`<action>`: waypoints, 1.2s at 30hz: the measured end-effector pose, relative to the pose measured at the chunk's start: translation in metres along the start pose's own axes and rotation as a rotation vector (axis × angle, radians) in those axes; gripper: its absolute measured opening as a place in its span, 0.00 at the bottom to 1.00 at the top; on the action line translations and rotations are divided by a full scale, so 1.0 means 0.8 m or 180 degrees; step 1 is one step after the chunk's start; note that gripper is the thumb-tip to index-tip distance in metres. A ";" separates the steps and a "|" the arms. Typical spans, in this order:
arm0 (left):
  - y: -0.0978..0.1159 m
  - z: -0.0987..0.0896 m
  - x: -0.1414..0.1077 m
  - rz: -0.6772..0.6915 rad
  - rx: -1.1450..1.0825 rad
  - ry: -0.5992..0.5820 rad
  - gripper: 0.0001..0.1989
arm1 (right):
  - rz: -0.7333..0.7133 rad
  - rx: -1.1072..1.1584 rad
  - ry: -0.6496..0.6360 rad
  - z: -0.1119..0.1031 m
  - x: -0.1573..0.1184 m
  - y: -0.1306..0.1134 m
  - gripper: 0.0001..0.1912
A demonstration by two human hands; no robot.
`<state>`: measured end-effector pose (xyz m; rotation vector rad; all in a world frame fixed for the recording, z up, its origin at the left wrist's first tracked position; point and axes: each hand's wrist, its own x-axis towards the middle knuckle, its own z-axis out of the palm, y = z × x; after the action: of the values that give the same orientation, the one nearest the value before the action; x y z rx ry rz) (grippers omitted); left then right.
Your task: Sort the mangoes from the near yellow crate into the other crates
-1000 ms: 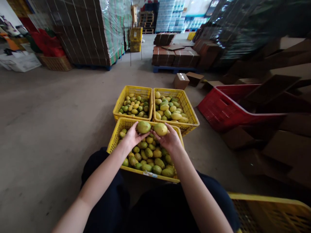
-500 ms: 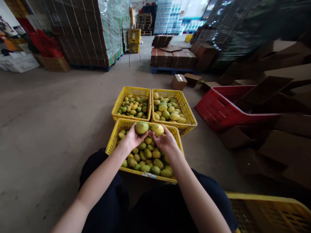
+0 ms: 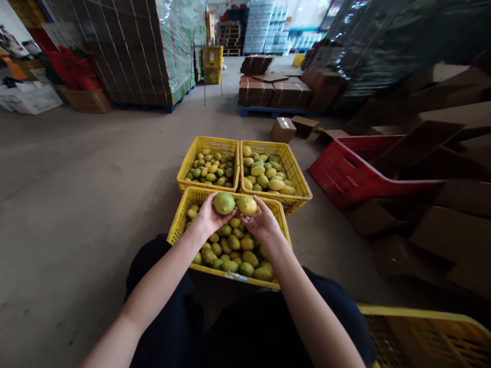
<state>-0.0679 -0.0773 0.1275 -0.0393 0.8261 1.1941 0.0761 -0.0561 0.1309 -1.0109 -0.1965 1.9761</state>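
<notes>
Both held fruits have drawn closer together since a second ago, and the green fruit [image 3: 224, 203] has turned, now showing a rounder outline. It sits in the left hand [image 3: 209, 218], whose grip is wrapped on it – thumb along its left side, fingers beneath. Just to its right, the yellow fruit [image 3: 247, 205] is clasped in the right hand [image 3: 265, 222], with the thumb on its right side and fingers below.

Each fruit lies at the inner side of its own grip, so the pair face each other across a very thin gap; whether they touch cannot be told. The green one's long axis seems to point toward the person, while the yellow one's seems to run more crosswise.

Both are held over the near crate [image 3: 177, 221], toward its far side, with loose fruit [image 3: 235, 242] beneath. Beyond it stand the back-left crate [image 3: 207, 187] and the back-right crate [image 3: 298, 171], each holding similar fruit.

On the near crate's front rim is a whitish scrap [image 3: 235, 276], perhaps a torn label – no writing on it is legible. No brand can be read anywhere else either.
</notes>
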 end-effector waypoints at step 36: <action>0.003 -0.003 0.000 0.0609 -0.0029 0.0324 0.20 | -0.1821 -0.1179 -0.0747 0.003 -0.019 0.009 0.18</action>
<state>-0.0711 -0.0777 0.1268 -0.0292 0.9295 1.3847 0.0742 -0.0715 0.1374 -0.8213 -0.9055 1.5459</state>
